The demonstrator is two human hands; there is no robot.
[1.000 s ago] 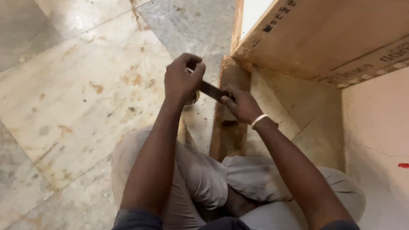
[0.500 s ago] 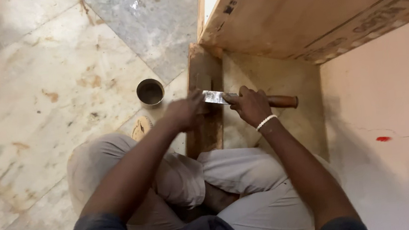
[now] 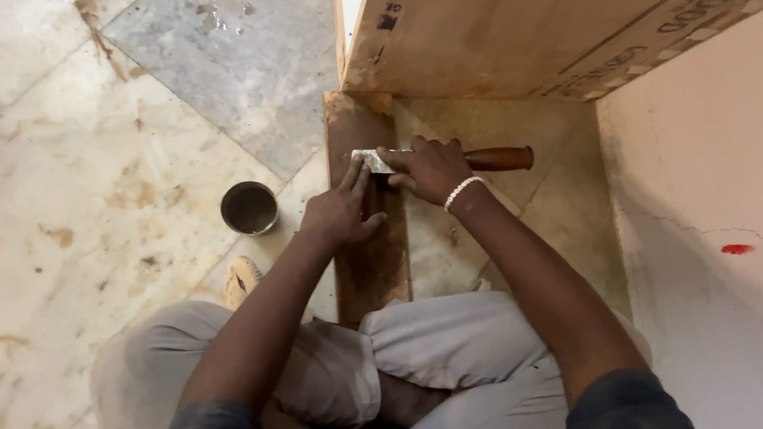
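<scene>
Honing: right hand (image 3: 429,171) is closed around the chisel (image 3: 451,158), blade flat on the wooden strip (image 3: 369,262); left hand (image 3: 339,214) presses the blade with open fingers. Next stroke likely needs steady flat pressure.

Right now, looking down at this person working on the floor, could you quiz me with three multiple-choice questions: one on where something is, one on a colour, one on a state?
1. Where is the small round tin cup?
A. on the marble floor, beside the left hand
B. on the plywood board
C. in the person's lap

2. What colour is the wristband?
A. red
B. white
C. black

3. How is the chisel held?
A. lying untouched
B. gripped by the right hand, blade flat on the wooden strip
C. raised overhead

Answers: 1 A, the cup stands on the tiles; 2 B, pale beads show; 3 B, fingers wrap the chisel near its handle.
</scene>
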